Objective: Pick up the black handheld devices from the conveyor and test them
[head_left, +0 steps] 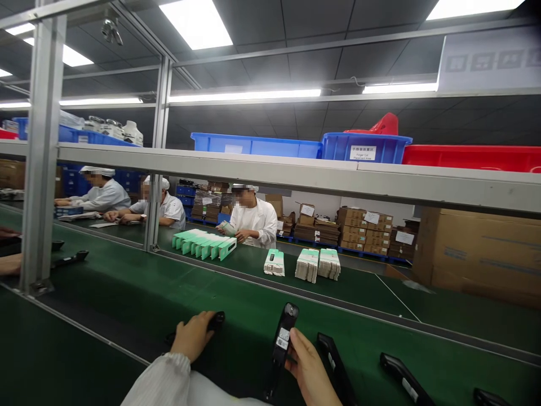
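My right hand (310, 366) grips a long black handheld device (279, 347) from its right side. The device is tilted up on end, and white labels with a printed code show on its face. Farther left, my left hand (192, 336) is closed over another black device (217, 320) low over the green belt. Most of that one is covered by the hand; only its ends stick out. Just right of my right hand, a similar black device (336, 363) lies on the belt, and another black device (403, 375) lies beyond it.
A metal frame post (154, 214) and a shelf (296, 166) carrying blue bins (257, 145) stand ahead. Across the divider are green-and-white cartons (205, 243) and carton stacks (307, 264). A co-worker (253, 217) in white handles a carton; other people sit at left.
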### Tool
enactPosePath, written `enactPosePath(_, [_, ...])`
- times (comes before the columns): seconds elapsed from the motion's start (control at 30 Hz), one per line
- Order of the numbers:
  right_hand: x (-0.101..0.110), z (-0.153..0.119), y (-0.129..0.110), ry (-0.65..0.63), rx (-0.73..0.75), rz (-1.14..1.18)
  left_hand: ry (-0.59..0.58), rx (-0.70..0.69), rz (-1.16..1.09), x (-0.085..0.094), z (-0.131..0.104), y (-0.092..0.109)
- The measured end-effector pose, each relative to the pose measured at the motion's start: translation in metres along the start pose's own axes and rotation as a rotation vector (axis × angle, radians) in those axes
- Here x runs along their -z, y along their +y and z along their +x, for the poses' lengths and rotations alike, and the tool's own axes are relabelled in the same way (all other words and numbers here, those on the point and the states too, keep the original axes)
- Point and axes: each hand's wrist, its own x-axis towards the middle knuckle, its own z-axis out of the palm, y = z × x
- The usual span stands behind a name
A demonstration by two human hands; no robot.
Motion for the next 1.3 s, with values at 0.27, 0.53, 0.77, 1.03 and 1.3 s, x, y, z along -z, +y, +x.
enactPosePath(0.27, [-0.004, -0.008, -0.016, -0.008, -0.112, 0.076, -0.139, -0.216, -0.123, -0.013, -0.008, 0.023])
enactPosePath(0.53, [0.003, 0.004, 0.000, 0.061, -0.082, -0.092, -0.205, 0.098, -1.181, -0.015, -0.020, 0.066])
enactPosePath(0.77, [0.025, 0.022, 0.020, 0.073, 0.113, -0.494, -0.535, 0.296, -1.782, -0.015, -0.044, 0.111])
enactPosePath(1.03, [0.029, 0.024, 0.019, 0.229, 0.243, -0.840, -0.438, 0.217, -1.700, -0.020, -0.057, 0.127])
enactPosePath(1.3, [-0.004, 0.002, -0.007, -0.035, 0.047, -0.186, -0.027, -0.185, -1.200, -0.027, -0.060, 0.132])
